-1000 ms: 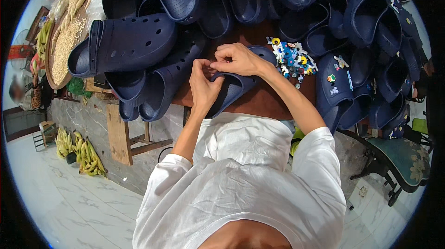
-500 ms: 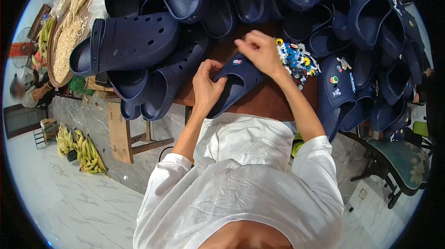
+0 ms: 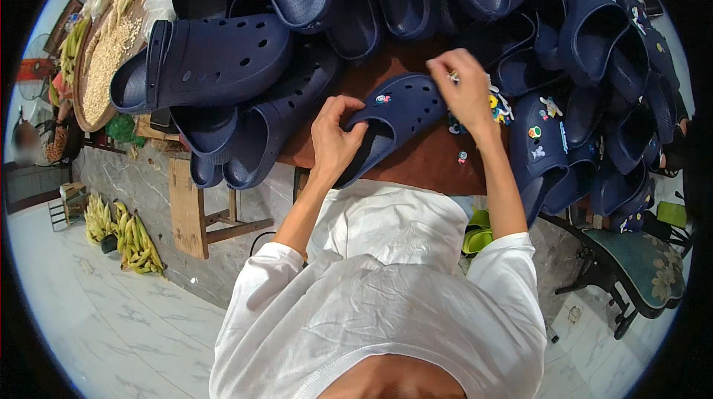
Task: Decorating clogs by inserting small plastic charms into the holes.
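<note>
- One navy-blue, perforated foam clog (image 3: 408,106): lying on the brown-covered table (image 3: 431,167) between the hands, its long axis running from heel at lower left to toe at upper right.
- Left hand (image 3: 336,135): its fingers gripping the clog's left edge beside the opening.
- Right hand (image 3: 468,92): hovering just beyond the toe, nearer the heap of small multicoloured charms (image 3: 501,109), partly covering it; fingers curling, whether holding anything cannot be told.
</note>
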The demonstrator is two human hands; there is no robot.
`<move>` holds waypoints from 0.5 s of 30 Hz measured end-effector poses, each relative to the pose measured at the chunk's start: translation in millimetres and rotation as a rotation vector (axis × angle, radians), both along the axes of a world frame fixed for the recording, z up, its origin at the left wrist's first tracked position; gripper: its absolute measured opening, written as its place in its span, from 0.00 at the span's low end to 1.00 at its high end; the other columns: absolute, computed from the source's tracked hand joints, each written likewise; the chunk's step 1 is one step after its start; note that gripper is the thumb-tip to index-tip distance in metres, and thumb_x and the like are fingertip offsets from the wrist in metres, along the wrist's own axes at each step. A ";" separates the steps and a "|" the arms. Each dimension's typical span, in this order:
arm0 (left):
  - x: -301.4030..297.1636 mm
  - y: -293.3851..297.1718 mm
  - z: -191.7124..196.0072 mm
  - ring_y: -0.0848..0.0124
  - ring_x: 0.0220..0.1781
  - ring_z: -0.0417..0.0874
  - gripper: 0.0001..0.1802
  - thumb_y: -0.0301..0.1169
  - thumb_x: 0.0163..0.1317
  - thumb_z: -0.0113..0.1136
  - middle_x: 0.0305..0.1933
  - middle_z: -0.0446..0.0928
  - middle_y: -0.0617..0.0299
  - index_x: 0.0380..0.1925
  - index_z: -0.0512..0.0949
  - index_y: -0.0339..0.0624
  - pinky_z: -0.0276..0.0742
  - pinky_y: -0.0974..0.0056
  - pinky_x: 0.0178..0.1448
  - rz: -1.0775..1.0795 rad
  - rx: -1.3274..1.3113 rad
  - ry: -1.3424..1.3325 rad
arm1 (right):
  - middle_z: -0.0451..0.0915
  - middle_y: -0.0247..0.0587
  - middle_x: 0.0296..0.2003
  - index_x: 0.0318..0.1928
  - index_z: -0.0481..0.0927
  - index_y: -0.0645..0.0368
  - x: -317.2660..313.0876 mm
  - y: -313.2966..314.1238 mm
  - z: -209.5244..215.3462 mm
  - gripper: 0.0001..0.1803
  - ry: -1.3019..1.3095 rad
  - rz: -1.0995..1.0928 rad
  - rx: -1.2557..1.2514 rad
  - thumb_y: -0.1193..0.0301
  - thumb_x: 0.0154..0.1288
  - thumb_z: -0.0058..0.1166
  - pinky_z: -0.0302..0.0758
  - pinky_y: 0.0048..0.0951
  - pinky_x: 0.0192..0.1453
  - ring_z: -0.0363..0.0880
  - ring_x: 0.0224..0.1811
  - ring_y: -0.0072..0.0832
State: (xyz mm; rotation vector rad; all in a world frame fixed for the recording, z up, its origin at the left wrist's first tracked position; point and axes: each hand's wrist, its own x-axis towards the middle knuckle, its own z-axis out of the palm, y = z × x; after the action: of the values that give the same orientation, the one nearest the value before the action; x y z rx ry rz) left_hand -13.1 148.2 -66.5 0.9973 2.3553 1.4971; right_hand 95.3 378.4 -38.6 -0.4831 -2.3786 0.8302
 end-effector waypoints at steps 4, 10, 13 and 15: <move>0.2 0.4 -4.4 0.69 0.38 0.84 0.14 0.16 0.48 0.64 0.37 0.80 0.58 0.37 0.80 0.34 0.79 0.68 0.44 -0.001 0.002 -0.010 | 0.82 0.46 0.36 0.38 0.84 0.59 -30.4 -41.0 -13.0 0.12 0.026 0.476 0.044 0.65 0.70 0.54 0.73 0.43 0.51 0.79 0.44 0.46; 2.4 0.1 -4.4 0.60 0.36 0.83 0.13 0.17 0.46 0.65 0.34 0.79 0.54 0.35 0.80 0.36 0.78 0.62 0.43 0.025 0.050 -0.044 | 0.77 0.44 0.33 0.35 0.79 0.64 -35.2 -42.6 -18.5 0.13 -0.007 0.576 -0.045 0.66 0.72 0.52 0.70 0.40 0.45 0.74 0.38 0.41; 2.3 0.5 -3.6 0.70 0.37 0.84 0.11 0.16 0.48 0.63 0.35 0.81 0.57 0.35 0.80 0.32 0.79 0.68 0.43 0.016 0.020 0.003 | 0.76 0.45 0.32 0.32 0.79 0.62 -42.4 -40.8 -15.0 0.16 -0.062 0.573 -0.060 0.61 0.70 0.55 0.69 0.41 0.44 0.75 0.39 0.43; 1.2 0.5 -6.5 0.70 0.36 0.84 0.11 0.16 0.48 0.63 0.34 0.80 0.57 0.34 0.79 0.32 0.78 0.68 0.43 0.009 0.059 0.040 | 0.75 0.45 0.31 0.33 0.79 0.61 -49.2 -39.3 -16.9 0.18 -0.169 0.611 -0.129 0.58 0.69 0.56 0.69 0.42 0.44 0.75 0.39 0.43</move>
State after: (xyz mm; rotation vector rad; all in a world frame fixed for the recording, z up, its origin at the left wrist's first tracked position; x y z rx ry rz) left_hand -11.9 148.7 -73.0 1.0414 2.3585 1.5726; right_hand 46.2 339.1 -55.4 0.1538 -2.6771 1.2507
